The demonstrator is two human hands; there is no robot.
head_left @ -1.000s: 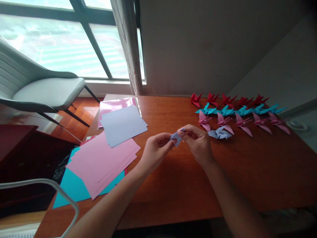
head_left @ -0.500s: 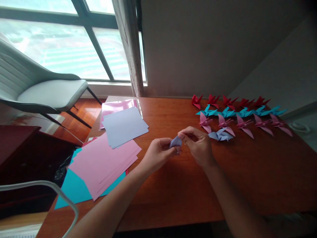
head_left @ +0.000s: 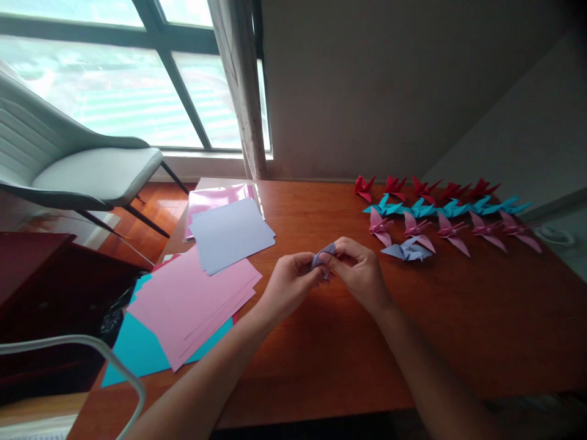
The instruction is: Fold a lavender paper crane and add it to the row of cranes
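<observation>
Between both hands, above the table's middle, is a small piece of folded lavender paper (head_left: 326, 249), largely covered by fingers. My left hand (head_left: 292, 282) pinches it from the left, thumb in front. My right hand (head_left: 360, 269) is closed on its right side, with the thumb pressed across the front and the fingers behind. To the right of my right hand lies a finished lavender paper crane (head_left: 408, 249). Behind it stand rows of cranes: pink (head_left: 452, 229), turquoise (head_left: 419, 208) and red (head_left: 424, 188).
Lavender sheets (head_left: 233, 235) lie on pink sheets (head_left: 192, 299) at the left, with turquoise paper (head_left: 132, 351) beneath. A shiny pink packet (head_left: 215, 195) is behind them. A white curved rail (head_left: 105, 351) is at lower left. A grey chair (head_left: 96, 171) stands by the window.
My right hand has moved slightly left and its thumb now presses onto the front of the folded paper, covering more of it. My left hand stays nearly in place.
</observation>
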